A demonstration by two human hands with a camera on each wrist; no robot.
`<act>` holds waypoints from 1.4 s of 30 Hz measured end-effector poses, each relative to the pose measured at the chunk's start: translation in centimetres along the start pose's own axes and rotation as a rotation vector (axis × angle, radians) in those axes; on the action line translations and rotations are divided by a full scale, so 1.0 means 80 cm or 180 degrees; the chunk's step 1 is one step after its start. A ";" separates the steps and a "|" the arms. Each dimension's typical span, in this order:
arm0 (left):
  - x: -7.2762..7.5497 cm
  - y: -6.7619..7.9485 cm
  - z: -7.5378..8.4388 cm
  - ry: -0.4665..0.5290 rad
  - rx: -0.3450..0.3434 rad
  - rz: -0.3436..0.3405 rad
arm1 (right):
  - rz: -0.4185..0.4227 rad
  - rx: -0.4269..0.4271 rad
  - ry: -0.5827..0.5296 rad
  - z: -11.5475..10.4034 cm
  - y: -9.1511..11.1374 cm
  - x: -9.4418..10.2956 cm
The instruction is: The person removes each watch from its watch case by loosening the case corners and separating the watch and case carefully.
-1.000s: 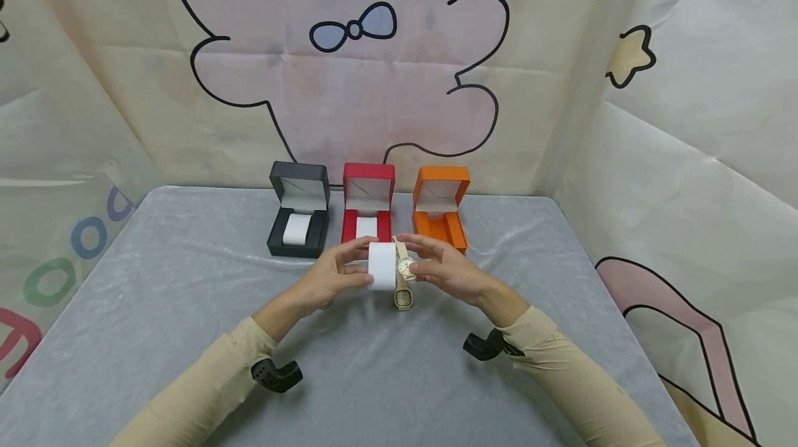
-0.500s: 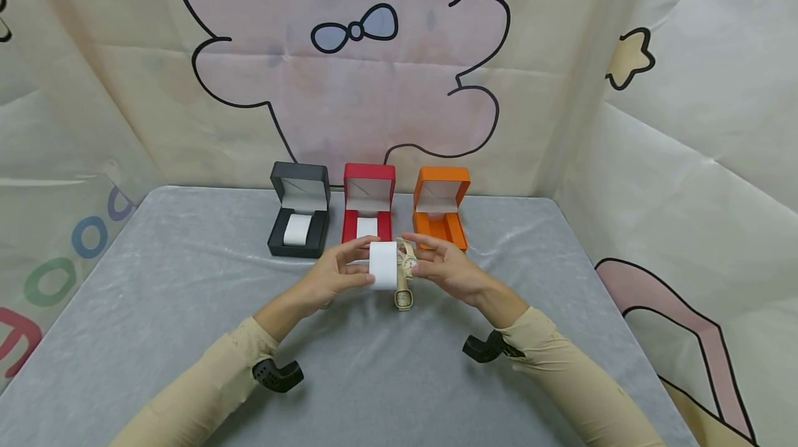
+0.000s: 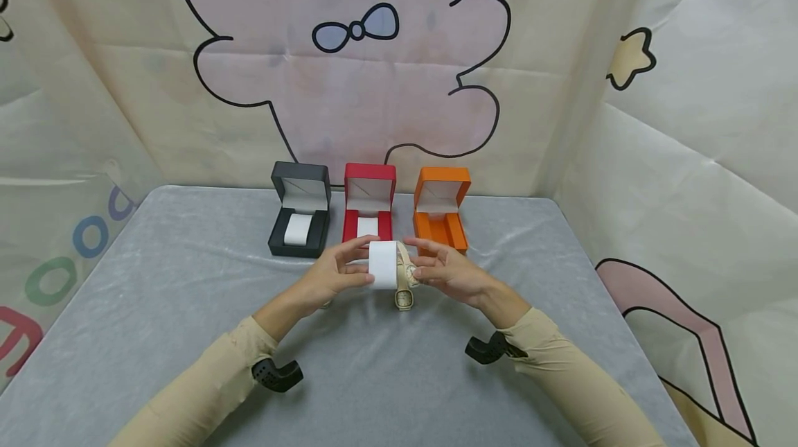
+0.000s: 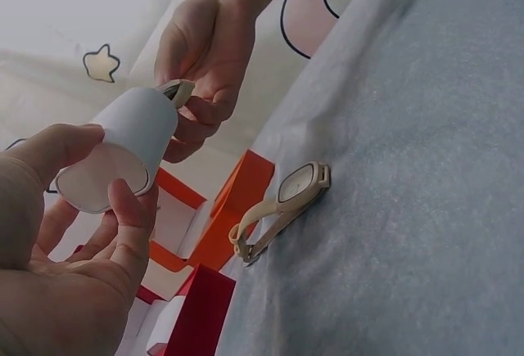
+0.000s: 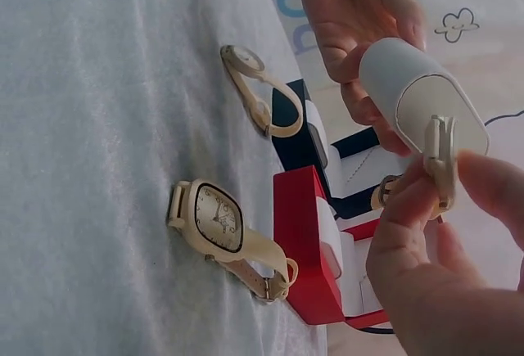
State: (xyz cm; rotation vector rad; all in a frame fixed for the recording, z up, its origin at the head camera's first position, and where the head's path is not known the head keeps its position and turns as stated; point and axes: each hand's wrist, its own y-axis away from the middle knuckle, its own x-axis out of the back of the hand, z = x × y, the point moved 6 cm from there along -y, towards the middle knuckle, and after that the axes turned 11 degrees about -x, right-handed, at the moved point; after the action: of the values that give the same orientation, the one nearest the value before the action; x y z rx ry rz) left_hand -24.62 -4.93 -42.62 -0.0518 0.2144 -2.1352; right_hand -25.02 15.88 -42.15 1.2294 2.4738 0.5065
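My left hand [image 3: 337, 268] grips a white watch cushion [image 3: 383, 265] between thumb and fingers, held above the table. Just right of it, my right hand [image 3: 450, 270] pinches a cream wristwatch [image 3: 412, 275] by its case. The right wrist view has this watch [image 5: 443, 159] edge-on, overlapping the cushion's flat end. A square-faced cream watch [image 5: 217, 218] lies on its side on the cloth beneath, its strap buckled into a loop. Further left lies a small round-faced watch [image 5: 246, 60] with a pale strap, mostly hidden by my left hand in the head view.
Three watch boxes stand open at the back of the grey cloth-covered table [image 3: 156, 294]. The black box [image 3: 298, 251] and the red box [image 3: 384, 225] each contain a white cushion; the orange box [image 3: 458, 231] is at their right. Printed curtains [image 3: 530, 121] surround the table.
The watch in my right hand has turned and shifted slightly right, a little away from the cushion. My left hand and the cushion have stayed almost still.
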 end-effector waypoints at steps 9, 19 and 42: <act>-0.001 -0.001 0.000 -0.0053 0.0051 0.0008 | 0.0006 0.0154 0.0176 -0.003 0.002 -0.003; 0.002 -0.002 0.003 -0.0176 0.0103 0.0190 | 0.0339 0.0284 0.0384 -0.002 0.008 0.013; 0.002 -0.021 -0.001 -0.0280 0.0214 0.0302 | 0.0715 0.0250 0.0933 0.005 0.040 0.050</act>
State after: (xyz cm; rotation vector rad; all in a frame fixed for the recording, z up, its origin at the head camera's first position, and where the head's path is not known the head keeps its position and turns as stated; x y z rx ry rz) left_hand -26.14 -4.13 -42.39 -0.0943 0.0914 -2.0390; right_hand -24.96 20.99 -41.60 1.5761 2.6273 0.6981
